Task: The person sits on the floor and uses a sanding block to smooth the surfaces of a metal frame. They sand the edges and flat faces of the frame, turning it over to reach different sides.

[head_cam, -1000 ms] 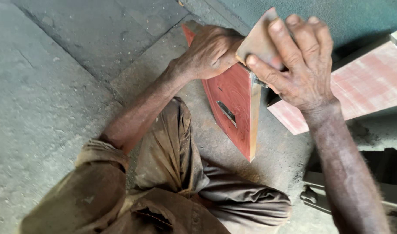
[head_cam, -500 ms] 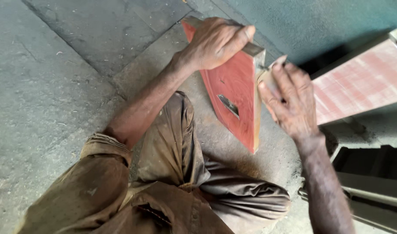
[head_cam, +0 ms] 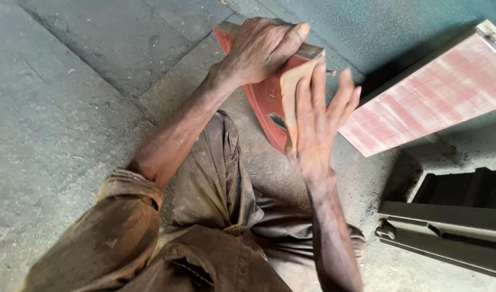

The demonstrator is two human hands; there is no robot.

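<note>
Sleeve: my worn brown cloth shirt sleeve (head_cam: 123,216), rolled up at the elbow, stained and dusty.
Trousers: my creased, grimy brown cloth trousers (head_cam: 215,173), with a dull sheen.
Forearms: bare below the roll, dusted with grit.
Hands: my left hand (head_cam: 261,46) and right hand (head_cam: 313,121), ungloved, no rings.

A: We see any packages, labels, signs or screens here?
B: None. We only see bare boards, plain concrete and metal parts in the head view; nothing printed or packed.
</note>
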